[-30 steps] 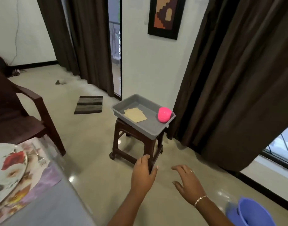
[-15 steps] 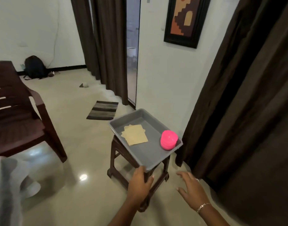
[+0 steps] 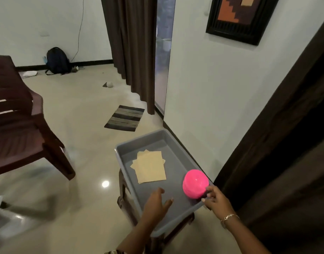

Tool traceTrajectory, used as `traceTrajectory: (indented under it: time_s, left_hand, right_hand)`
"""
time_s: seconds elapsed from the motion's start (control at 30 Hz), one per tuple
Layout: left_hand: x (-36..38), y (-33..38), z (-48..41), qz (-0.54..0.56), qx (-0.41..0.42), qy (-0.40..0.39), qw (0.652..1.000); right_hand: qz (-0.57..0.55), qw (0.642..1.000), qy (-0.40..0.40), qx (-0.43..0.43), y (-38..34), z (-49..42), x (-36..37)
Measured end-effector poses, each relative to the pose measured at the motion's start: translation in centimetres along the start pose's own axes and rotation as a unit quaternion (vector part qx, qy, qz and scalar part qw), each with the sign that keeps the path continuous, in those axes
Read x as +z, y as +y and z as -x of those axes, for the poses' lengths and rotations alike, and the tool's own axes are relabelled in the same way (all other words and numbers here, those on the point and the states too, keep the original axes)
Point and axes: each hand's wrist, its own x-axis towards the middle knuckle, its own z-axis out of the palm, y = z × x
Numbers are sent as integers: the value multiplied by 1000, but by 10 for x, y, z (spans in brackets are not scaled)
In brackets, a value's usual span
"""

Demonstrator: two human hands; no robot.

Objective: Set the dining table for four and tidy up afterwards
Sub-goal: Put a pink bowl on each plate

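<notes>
A grey tray (image 3: pixel 177 143) rests on a dark brown plastic stool (image 3: pixel 123 197). Inside it lie a few tan paper napkins (image 3: pixel 150 166) and a stack of pink bowls (image 3: pixel 195 183), upside down at the tray's right side. My left hand (image 3: pixel 156 203) hovers over the tray's near part, fingers relaxed, holding nothing. My right hand (image 3: pixel 215 198) is at the near right side of the pink bowls, fingertips touching them, fingers loosely bent.
A dark brown plastic chair (image 3: pixel 20 125) stands to the left. A striped mat (image 3: pixel 124 118) lies on the tiled floor by a doorway. Dark curtains (image 3: pixel 278 143) hang right of the stool. A backpack (image 3: pixel 56 60) sits against the far wall.
I have moved closer to the stool. Both hands went forward over the tray; the right hand now reaches the pink bowls. The dining table has left the view.
</notes>
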Motion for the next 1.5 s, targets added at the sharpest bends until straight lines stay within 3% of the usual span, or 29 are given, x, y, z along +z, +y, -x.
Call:
traceTrajectory:
  time_s: [0.33,0.5,0.57,0.77,0.97,1.13,1.37,1.5]
  left_hand:
    - [49,19,-97,9,-110,-110,988]
    - [75,28,-130,125,-199,-96,967]
    - [84,34,-138,194,-235,-88,948]
    - [108,51,-159,401,-340,-61,848]
    - [107,51,-157,468,-388,0,794]
    - [73,60,-134,596,-369,75,709]
    - [-9,58,-77,729,-270,227,587]
    - [-58,43,-27,784,-189,253,534]
  right_hand:
    - [20,986,-42,161,27,-134,-13]
    - [31,972,-108,208,43,-173,-1]
    - [15,967,-124,222,49,-179,3]
    - [26,961,-149,233,61,-197,15]
    - [100,967,-188,138,43,-198,11]
    - [143,971,-188,-37,-17,-198,7]
    - [200,915,-205,-284,-149,-167,45]
    - [189,882,-205,-380,-208,-111,74]
